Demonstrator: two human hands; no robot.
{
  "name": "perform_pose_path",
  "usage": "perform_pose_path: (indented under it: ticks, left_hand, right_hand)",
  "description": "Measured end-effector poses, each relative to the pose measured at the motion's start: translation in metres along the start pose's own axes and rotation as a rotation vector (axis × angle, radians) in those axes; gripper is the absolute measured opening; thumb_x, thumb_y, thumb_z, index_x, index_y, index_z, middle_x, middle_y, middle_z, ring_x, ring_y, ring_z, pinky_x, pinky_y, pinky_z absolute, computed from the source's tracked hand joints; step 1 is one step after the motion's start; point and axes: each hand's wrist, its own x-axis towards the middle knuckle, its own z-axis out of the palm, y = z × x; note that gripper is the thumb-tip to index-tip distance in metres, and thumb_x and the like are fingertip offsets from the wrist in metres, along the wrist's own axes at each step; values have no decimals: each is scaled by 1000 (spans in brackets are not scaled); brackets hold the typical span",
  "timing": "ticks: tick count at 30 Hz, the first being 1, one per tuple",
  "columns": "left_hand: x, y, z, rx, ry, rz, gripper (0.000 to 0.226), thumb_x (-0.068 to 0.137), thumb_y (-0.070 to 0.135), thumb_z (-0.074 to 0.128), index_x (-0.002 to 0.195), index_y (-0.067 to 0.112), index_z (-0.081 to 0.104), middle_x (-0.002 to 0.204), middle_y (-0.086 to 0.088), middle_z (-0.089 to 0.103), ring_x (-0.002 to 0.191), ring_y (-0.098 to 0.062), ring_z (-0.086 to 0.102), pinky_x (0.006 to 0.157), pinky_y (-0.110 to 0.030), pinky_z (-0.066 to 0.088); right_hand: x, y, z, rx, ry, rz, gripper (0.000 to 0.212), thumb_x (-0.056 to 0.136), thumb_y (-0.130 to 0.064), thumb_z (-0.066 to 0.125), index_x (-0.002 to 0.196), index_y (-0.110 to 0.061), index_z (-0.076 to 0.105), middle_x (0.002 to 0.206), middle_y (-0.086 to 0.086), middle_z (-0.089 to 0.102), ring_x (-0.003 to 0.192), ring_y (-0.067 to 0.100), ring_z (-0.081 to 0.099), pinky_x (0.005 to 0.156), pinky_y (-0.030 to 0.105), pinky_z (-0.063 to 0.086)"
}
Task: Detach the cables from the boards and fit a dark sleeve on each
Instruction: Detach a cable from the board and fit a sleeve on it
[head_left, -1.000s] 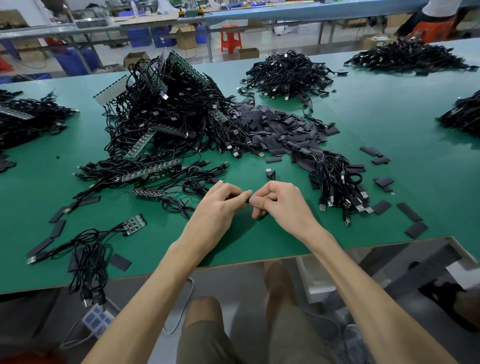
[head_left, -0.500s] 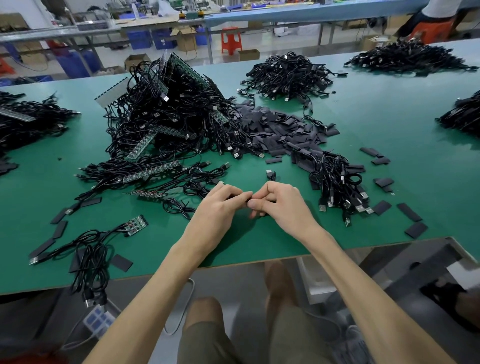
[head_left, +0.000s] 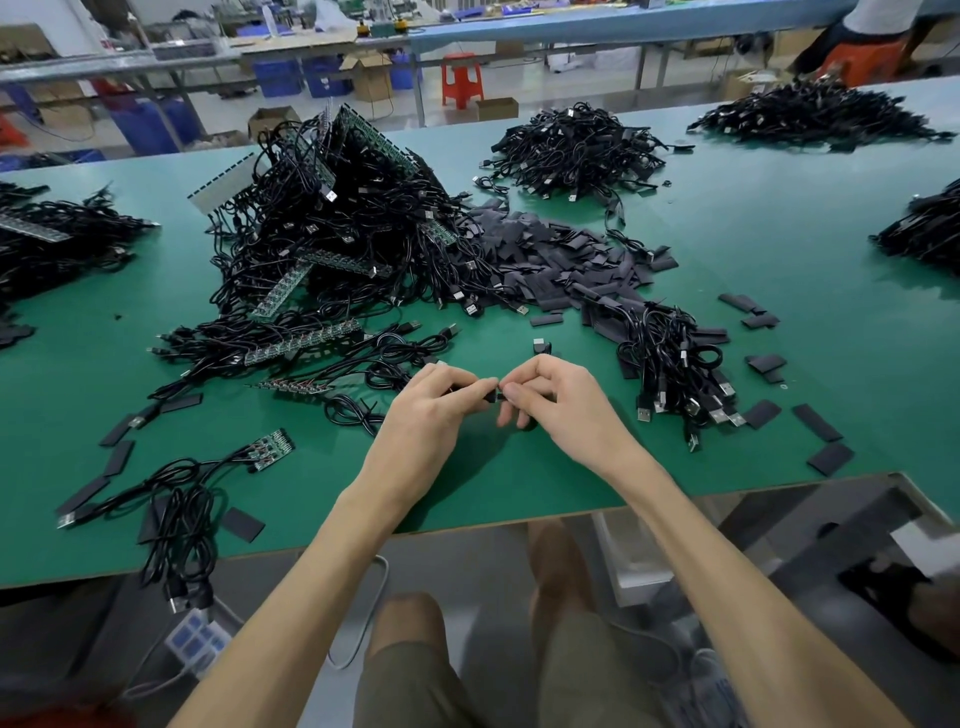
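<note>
My left hand (head_left: 428, 415) and my right hand (head_left: 558, 402) meet fingertip to fingertip above the green table (head_left: 519, 483) near its front edge. Between them they pinch a small black cable end (head_left: 494, 397); most of it is hidden by the fingers, and I cannot tell whether a sleeve is on it. Behind my left hand rises a big tangle of black cables with green boards (head_left: 332, 244). A heap of flat dark sleeves (head_left: 561, 260) lies behind my right hand.
A bundle of loose USB cables (head_left: 675, 374) lies right of my hands, with single sleeves (head_left: 821, 423) scattered beyond it. A small board with cables (head_left: 270, 447) sits front left. More cable piles (head_left: 576, 150) lie farther back. A person sits at the far right corner.
Both hands stay together at the same spot; the fingers have shifted slightly on the small black piece.
</note>
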Motion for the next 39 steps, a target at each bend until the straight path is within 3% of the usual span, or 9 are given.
perform_pose_path:
  ticks: [4, 8, 15, 21, 24, 30, 39]
  left_hand:
    - [0, 2, 0, -10, -1, -2, 37, 82, -12, 74, 115, 4, 76, 96, -8, 69, 84, -29, 61, 87, -46, 56]
    - [1, 3, 1, -12, -8, -15, 37, 82, -13, 75, 115, 4, 76, 95, -9, 70, 83, -28, 63, 99, -55, 52]
    - [1, 6, -1, -23, -41, 0, 39, 83, -11, 76, 117, 7, 76, 95, -9, 69, 83, -27, 63, 93, -59, 53]
    - [2, 7, -3, -32, -59, -9, 38, 85, -9, 74, 119, 7, 75, 96, -10, 68, 84, -27, 63, 98, -60, 51]
    - [2, 10, -6, -67, -55, -29, 33, 87, -4, 74, 118, 7, 75, 96, -9, 68, 85, -27, 64, 98, -56, 52]
    - [7, 13, -14, -150, 90, -207, 22, 90, 7, 74, 112, 4, 76, 101, -7, 67, 85, -21, 64, 81, -31, 51]
    - [7, 12, -14, -152, 61, -282, 12, 94, 4, 69, 104, 3, 75, 95, -5, 66, 79, -23, 63, 77, -39, 51]
  right_hand:
    - [1, 3, -1, 23, -1, 11, 11, 100, -16, 64, 97, -14, 53, 77, -5, 77, 66, 15, 64, 75, 29, 51]
    - [2, 5, 0, 33, -5, 6, 12, 99, -14, 64, 97, -11, 53, 75, -3, 77, 65, 17, 64, 76, 33, 52]
    - [3, 6, 1, 34, -14, 3, 11, 99, -13, 65, 97, -8, 55, 69, -2, 75, 67, 21, 67, 79, 41, 55]
    - [3, 5, 2, 34, -14, -1, 10, 99, -13, 65, 96, -11, 55, 70, 1, 75, 66, 20, 66, 80, 43, 54]
    - [3, 6, 3, 24, -12, -9, 10, 99, -14, 64, 97, -10, 56, 70, -1, 75, 66, 20, 67, 79, 42, 55]
    - [2, 5, 0, 74, 31, -35, 3, 102, -13, 60, 100, -15, 59, 79, 0, 78, 63, 18, 64, 77, 39, 55]
    - [2, 6, -1, 92, 60, -15, 8, 100, -8, 61, 97, -12, 67, 79, 1, 77, 63, 15, 63, 65, 27, 52]
